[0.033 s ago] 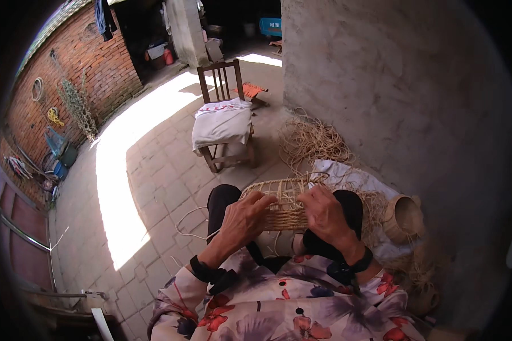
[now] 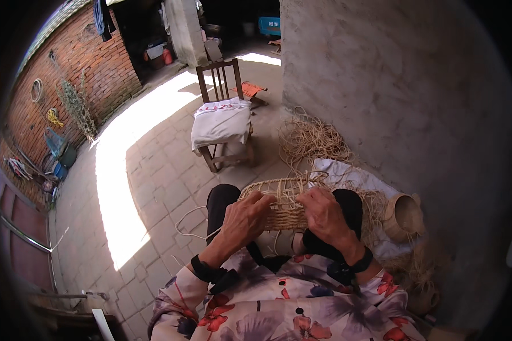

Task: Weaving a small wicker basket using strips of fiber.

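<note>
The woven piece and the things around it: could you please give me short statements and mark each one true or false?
1. The left hand and right hand hold the woven piece. True.
2. It is tightly woven all over. False: its upper part has open gaps.
3. A white cloth lies on the chair. True.
4. The right wrist wears a red band. False: the band is black.
5. Tangled strands lie by the wall. True.

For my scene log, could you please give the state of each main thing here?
Woven basket: lower part dense, upper part open
Left hand: fingers curled on basket
Right hand: fingers curled on basket
Wooden chair: upright
White cloth: draped over chair
Fibre strands: loosely heaped
Tan container: uncovered
</note>
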A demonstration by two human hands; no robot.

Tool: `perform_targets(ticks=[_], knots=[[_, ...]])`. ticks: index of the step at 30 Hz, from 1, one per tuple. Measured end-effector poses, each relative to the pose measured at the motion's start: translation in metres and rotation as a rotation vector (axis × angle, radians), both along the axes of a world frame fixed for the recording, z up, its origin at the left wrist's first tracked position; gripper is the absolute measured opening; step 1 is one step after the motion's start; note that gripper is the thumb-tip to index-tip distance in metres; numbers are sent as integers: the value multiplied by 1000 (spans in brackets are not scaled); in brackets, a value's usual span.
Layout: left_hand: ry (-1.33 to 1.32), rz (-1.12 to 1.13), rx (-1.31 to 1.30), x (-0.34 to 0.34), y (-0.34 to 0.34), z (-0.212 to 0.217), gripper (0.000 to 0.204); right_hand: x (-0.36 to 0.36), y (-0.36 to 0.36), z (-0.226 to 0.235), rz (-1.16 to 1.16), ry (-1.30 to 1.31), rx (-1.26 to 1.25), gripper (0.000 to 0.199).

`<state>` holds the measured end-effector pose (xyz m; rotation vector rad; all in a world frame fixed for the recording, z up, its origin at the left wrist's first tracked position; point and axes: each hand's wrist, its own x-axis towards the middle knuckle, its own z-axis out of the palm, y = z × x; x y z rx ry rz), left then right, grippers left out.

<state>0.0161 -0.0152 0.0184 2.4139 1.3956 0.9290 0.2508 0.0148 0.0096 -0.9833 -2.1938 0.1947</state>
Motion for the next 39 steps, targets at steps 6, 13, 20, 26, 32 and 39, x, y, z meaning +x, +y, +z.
perform_targets(ticks=[6,13,20,26,32,39], knots=[[39,-70,-108,-4,-6,1,30,23,-8,-5,45,159,-79,28],[-94,299,-212,-24,-25,-13,22,54,-3,-28,-46,301,-155,32],[-288,193,-327,-45,-22,-20,16,51,-10,-24,-97,224,-28,28],[-355,46,-313,-58,-18,-31,22,9,-10,2,-23,296,-83,27],[-530,77,-445,-61,-4,-53,25,-21,-2,2,-17,229,-36,24],[-916,4,-1094,-57,0,-46,25,-21,13,-23,-104,246,69,22]])
